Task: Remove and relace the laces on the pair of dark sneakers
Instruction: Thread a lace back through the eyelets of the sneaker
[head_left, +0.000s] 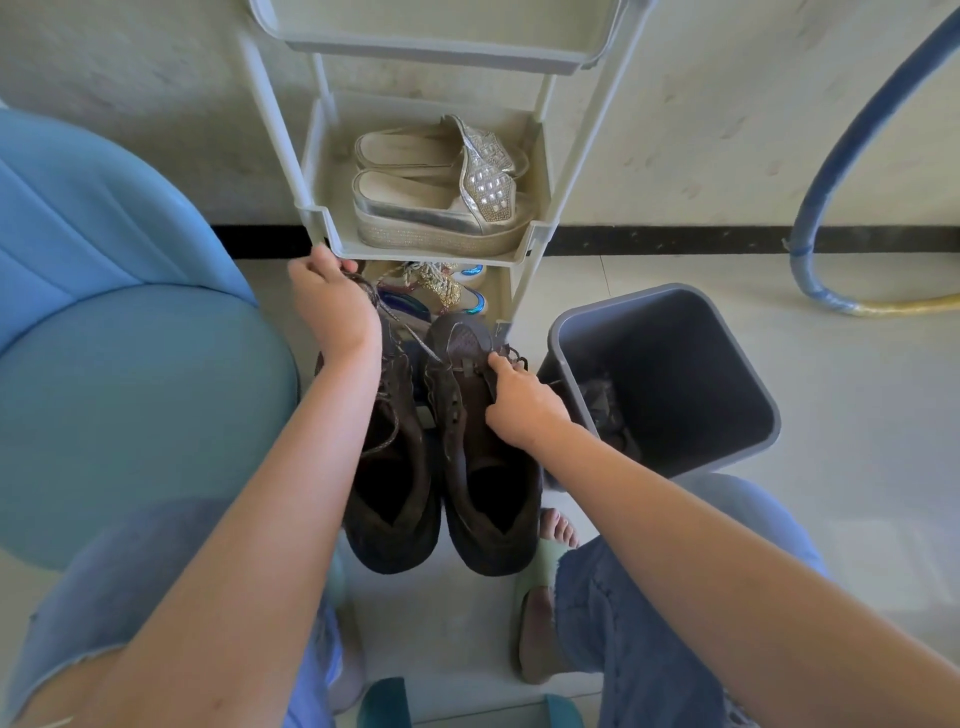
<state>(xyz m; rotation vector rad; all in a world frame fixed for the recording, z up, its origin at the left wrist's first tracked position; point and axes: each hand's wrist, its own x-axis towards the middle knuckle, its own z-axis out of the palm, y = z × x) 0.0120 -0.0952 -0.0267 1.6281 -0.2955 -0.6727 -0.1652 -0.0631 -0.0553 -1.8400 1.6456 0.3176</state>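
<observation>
Our left hand (332, 306) is curled round a lace (375, 297), which runs taut from the right sneaker (483, 457) up to the far left. Our right hand (524, 408) pinches the lacing at that sneaker's far eyelets. The left sneaker (392, 467) stands touching it on the floor, toes far, just before the rack (524, 244) holding silver sandals (441, 208). A bin (675, 374) stands to the right and a blue seat (130, 312) to the left.

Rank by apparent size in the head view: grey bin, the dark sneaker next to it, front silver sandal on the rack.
1. grey bin
2. dark sneaker
3. front silver sandal
The sneaker lies nearer the camera than the sandal, so that gap may be partly perspective.
</observation>
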